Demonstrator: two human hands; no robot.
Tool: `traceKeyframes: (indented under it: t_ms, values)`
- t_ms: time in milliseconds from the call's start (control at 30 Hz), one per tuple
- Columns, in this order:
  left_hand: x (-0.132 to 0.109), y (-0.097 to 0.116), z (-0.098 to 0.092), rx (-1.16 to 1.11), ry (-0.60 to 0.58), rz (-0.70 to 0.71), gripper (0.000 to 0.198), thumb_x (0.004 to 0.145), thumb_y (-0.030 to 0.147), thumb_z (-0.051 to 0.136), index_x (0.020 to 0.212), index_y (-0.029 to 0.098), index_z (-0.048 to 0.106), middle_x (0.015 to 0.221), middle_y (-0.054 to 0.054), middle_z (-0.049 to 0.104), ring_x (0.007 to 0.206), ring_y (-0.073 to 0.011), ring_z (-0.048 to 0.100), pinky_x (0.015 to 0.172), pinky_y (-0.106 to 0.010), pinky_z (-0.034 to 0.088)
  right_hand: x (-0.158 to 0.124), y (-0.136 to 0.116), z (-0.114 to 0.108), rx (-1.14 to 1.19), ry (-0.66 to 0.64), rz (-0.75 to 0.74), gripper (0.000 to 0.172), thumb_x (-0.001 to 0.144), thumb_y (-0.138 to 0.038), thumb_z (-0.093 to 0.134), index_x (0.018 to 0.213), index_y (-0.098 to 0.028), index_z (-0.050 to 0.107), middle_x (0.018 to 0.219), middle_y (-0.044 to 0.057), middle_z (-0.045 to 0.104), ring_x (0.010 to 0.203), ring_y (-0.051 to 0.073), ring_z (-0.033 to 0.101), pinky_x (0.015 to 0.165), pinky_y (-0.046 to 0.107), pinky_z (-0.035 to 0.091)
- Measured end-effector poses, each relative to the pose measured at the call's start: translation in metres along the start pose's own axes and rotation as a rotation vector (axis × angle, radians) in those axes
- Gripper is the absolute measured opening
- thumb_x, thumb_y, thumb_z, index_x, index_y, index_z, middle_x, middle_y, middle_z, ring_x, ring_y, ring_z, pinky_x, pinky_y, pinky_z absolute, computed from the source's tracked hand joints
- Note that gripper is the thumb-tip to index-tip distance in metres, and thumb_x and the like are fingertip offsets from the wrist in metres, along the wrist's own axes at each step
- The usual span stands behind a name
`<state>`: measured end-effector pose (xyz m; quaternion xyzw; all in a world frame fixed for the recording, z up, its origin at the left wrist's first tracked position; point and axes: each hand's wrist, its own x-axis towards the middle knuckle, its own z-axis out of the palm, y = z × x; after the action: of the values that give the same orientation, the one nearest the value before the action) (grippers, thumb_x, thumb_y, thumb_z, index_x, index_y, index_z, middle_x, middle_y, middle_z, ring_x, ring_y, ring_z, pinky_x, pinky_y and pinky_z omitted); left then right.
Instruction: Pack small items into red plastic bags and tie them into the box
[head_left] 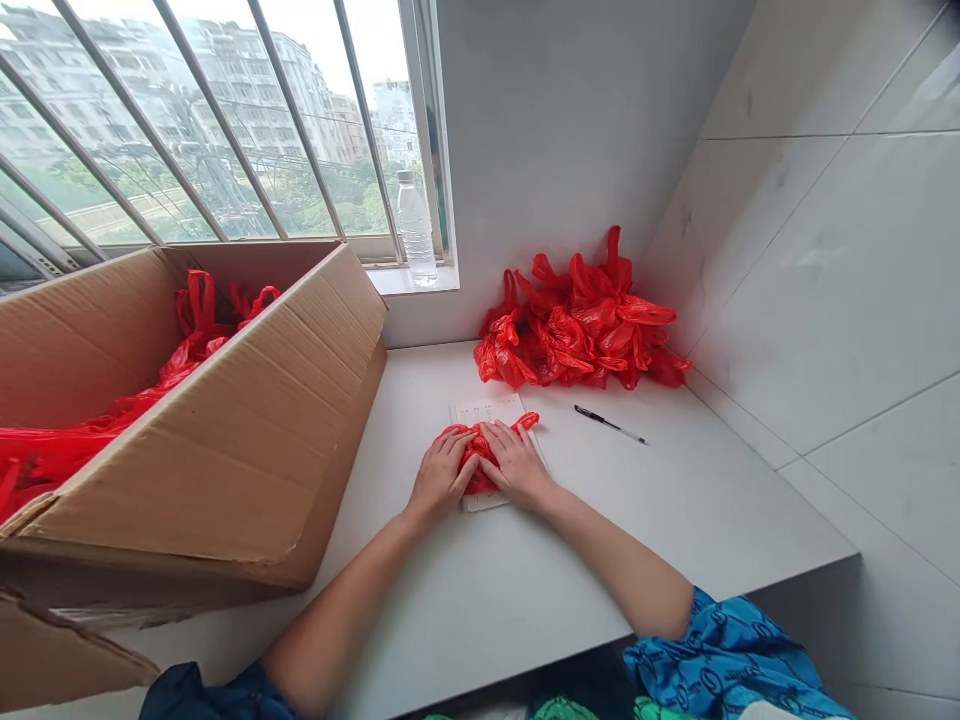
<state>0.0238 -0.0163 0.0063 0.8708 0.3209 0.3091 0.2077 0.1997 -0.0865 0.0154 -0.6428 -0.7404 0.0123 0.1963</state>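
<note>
A crumpled red plastic bag (480,458) lies bunched on a white printed sheet of paper (484,411), with one looped handle sticking out to the right. My left hand (442,475) grips its left side, and my right hand (514,462) presses in from the right, fingers over the red plastic. The two hands nearly meet above the bag and hide much of it. Beyond them, a heap of red plastic bags (577,320) sits against the wall. More red bags (90,430) lie inside an open cardboard box (187,440).
The large box stands on the left of the white counter (660,520), its flaps open. A black pen (609,424) lies right of the paper. A plastic water bottle (415,230) stands on the barred window's sill (412,281). Tiled walls bound the counter's right side.
</note>
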Motion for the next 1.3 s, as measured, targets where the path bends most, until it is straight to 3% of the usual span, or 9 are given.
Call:
traceKeyframes:
  t_ms: [200,367,433,533,667,933,1100,1200,1300]
  values:
    - [-0.001,-0.012,-0.027,-0.366,0.333,-0.248,0.036,0.099,0.043,0.044,0.124,0.020,0.059,0.119,-0.009,0.068,0.112,-0.0225,0.065,0.099,-0.040,0.051,-0.007,0.030,-0.042,0.148,0.234,0.032,0.046,0.100,-0.043,0.043,0.140,-0.022,0.052,0.136,0.010,0.061,0.125,0.025,0.056,0.112,0.045,0.035]
    - [-0.008,-0.017,-0.037,-0.309,0.559,-0.248,0.044,0.096,0.037,0.050,0.138,0.021,0.046,0.128,-0.012,0.060,0.113,-0.0224,0.062,0.096,-0.041,0.053,-0.013,0.044,-0.065,0.211,0.208,0.118,0.032,0.100,-0.038,0.043,0.097,-0.023,0.070,0.096,0.004,0.073,0.082,0.018,0.067,0.076,0.029,0.048]
    - [-0.011,-0.014,-0.037,-0.200,0.502,-0.190,0.045,0.096,0.037,0.051,0.138,0.023,0.048,0.133,-0.012,0.055,0.120,-0.0234,0.058,0.101,-0.042,0.050,-0.014,0.042,-0.066,0.199,0.123,0.113,0.031,0.099,-0.040,0.046,0.085,-0.023,0.069,0.086,0.002,0.072,0.073,0.016,0.064,0.068,0.026,0.045]
    - [-0.013,-0.009,-0.033,-0.035,0.213,-0.064,0.054,0.093,0.042,0.057,0.143,0.027,0.046,0.144,-0.011,0.046,0.130,-0.0260,0.049,0.108,-0.043,0.044,-0.016,0.035,-0.062,0.163,-0.018,0.135,0.025,0.091,-0.048,0.060,0.090,-0.023,0.065,0.081,0.000,0.071,0.071,0.016,0.064,0.064,0.026,0.043]
    - [-0.012,-0.009,-0.025,0.093,-0.098,-0.001,0.066,0.086,0.054,0.064,0.144,0.028,0.047,0.126,-0.009,0.061,0.115,-0.0281,0.058,0.099,-0.045,0.048,-0.016,0.027,-0.055,0.117,-0.128,0.244,0.055,0.078,-0.054,0.073,0.118,-0.021,0.055,0.080,0.000,0.069,0.073,0.022,0.066,0.061,0.028,0.043]
    - [-0.014,0.001,-0.034,-0.304,-0.155,-0.186,0.043,0.086,0.051,0.063,0.118,0.022,0.062,0.110,-0.006,0.071,0.097,-0.0242,0.067,0.083,-0.034,0.055,-0.014,0.026,-0.048,0.325,-0.050,0.177,0.015,0.085,-0.035,0.063,0.094,-0.023,0.062,0.094,0.001,0.066,0.077,0.017,0.064,0.071,0.030,0.050]
    - [-0.015,0.007,-0.032,-0.650,-0.078,-0.306,0.042,0.087,0.053,0.061,0.113,0.019,0.058,0.104,-0.005,0.070,0.089,-0.0211,0.069,0.076,-0.032,0.058,-0.012,0.022,-0.043,0.800,0.026,0.245,0.026,0.089,-0.045,0.058,0.103,-0.023,0.058,0.126,0.008,0.060,0.104,0.020,0.066,0.081,0.033,0.056]
    - [-0.015,0.005,-0.029,-0.506,-0.039,-0.234,0.047,0.087,0.050,0.063,0.123,0.021,0.055,0.116,-0.008,0.066,0.101,-0.0231,0.067,0.087,-0.036,0.057,-0.011,0.024,-0.038,0.988,-0.048,0.285,0.041,0.087,-0.037,0.061,0.123,-0.023,0.047,0.126,0.009,0.064,0.104,0.021,0.068,0.085,0.035,0.056]
    - [-0.016,0.005,-0.031,-0.126,0.051,-0.129,0.054,0.086,0.047,0.066,0.132,0.024,0.054,0.134,-0.011,0.054,0.122,-0.0282,0.057,0.102,-0.044,0.049,-0.012,0.028,-0.033,0.908,-0.015,0.285,0.053,0.078,-0.023,0.065,0.128,-0.022,0.047,0.122,0.008,0.068,0.105,0.023,0.068,0.089,0.037,0.055]
